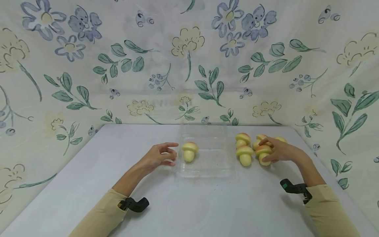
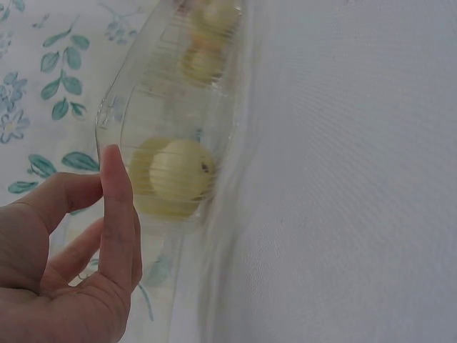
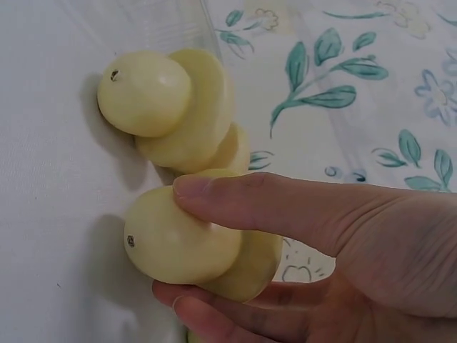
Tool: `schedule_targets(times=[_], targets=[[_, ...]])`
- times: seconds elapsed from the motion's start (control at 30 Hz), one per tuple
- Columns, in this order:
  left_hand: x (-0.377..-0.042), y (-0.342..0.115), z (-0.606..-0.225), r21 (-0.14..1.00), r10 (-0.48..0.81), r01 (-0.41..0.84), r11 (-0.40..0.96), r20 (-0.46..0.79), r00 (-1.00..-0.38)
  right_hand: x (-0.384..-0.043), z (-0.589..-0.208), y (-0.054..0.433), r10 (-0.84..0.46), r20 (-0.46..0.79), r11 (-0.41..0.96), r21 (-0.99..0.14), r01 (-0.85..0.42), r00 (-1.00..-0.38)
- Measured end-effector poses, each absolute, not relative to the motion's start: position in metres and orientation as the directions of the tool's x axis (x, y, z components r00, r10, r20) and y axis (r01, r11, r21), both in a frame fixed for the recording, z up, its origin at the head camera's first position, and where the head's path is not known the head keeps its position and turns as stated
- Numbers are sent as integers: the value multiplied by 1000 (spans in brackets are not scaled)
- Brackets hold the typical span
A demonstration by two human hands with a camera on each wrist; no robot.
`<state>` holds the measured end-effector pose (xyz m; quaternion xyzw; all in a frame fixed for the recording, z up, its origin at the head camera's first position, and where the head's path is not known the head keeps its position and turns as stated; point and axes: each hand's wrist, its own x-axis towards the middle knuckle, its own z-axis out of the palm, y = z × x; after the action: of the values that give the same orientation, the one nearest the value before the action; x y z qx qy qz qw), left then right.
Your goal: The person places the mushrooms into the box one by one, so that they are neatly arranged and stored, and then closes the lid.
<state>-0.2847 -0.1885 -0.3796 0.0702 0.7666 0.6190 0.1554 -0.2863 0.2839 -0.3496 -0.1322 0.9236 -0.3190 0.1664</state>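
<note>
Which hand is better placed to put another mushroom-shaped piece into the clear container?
Probably the right hand: it grips a mushroom-shaped piece to the right of the clear container. The left hand is at the container's left edge, holding no piece and farther from that group.

In the head view, your right hand (image 1: 281, 150) covers part of the held mushroom-shaped piece (image 1: 262, 150) and all but the top of the far-right piece (image 1: 280, 139). From your left wrist, the farther pieces (image 2: 202, 64) blur behind the clear container (image 2: 146, 111), which the top edge cuts off. Your right wrist shows only a yellowish sliver (image 3: 191, 336) below your fingers (image 3: 221, 320), too little to identify.
</note>
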Motion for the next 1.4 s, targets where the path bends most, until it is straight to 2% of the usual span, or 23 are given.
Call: schedule_targets(times=[0.7, 1.4], targets=[[-285, -188, -380, 976, 314, -68, 206, -131, -940, -283, -337, 288, -359, -152, 741, -646, -182, -921], [-286, -188, -381, 975, 321, -57, 213, -125, -939, -280, -331, 282, -379, -31, 727, -629, -277, -925]])
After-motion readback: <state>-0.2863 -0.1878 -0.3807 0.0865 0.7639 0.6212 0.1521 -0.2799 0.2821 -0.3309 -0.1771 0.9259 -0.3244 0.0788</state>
